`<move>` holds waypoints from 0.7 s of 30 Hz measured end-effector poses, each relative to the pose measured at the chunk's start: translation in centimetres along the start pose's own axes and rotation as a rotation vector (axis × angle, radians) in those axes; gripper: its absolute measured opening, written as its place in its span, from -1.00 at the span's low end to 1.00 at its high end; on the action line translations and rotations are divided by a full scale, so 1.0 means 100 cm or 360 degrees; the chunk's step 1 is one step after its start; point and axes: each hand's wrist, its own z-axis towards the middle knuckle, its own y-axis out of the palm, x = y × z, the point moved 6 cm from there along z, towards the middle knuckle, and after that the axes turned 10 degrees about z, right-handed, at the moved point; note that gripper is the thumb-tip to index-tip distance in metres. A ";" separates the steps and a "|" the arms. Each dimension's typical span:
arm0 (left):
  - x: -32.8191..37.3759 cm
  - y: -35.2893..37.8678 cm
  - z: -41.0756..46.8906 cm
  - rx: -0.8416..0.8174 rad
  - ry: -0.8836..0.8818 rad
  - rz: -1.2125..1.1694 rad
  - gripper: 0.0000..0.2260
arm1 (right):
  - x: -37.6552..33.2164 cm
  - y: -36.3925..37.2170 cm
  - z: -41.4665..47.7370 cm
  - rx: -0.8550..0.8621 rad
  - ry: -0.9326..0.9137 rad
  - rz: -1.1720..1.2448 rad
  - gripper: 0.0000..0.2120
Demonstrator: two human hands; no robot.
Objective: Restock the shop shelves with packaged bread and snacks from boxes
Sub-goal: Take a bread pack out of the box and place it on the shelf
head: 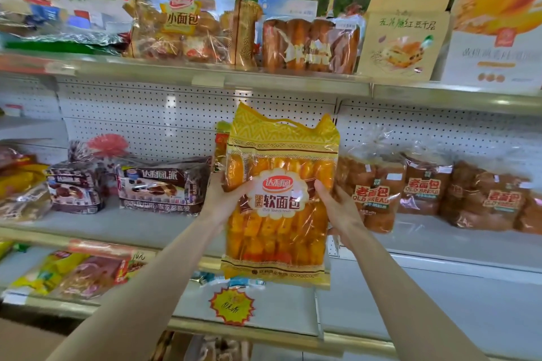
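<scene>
A tall yellow bag of soft bread (278,199) hangs upright in front of the middle shelf (146,228). My left hand (224,199) grips its left edge and my right hand (337,208) grips its right edge. Another yellow pack (220,143) stands just behind it on the shelf, mostly hidden. The bag's lower end reaches down over the shelf's front rail.
Dark chocolate-pie packs (161,184) lie left of the bag and "Old Bread" loaves (375,193) right of it. The top shelf holds small-bread bags (181,29) and a beige box (404,38). The lower shelf (278,311) carries snack packs (79,272) and a starburst price tag (231,305).
</scene>
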 end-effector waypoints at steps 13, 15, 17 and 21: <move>-0.047 0.050 0.089 -0.0161 -0.0077 0.0173 -0.71 | 0.047 0.000 0.110 0.0052 0.0102 -0.0016 -0.47; -0.058 0.056 0.109 -0.0198 -0.0106 0.0228 -0.65 | 0.055 0.003 0.129 0.0078 0.0120 -0.0017 -0.49; -0.070 0.060 0.128 -0.0218 -0.0156 0.0230 -0.52 | 0.063 0.005 0.146 0.0108 0.0125 -0.0051 -0.51; -0.093 0.069 0.162 -0.0299 -0.0235 0.0255 -0.38 | 0.083 0.014 0.179 0.0156 0.0165 -0.0059 -0.51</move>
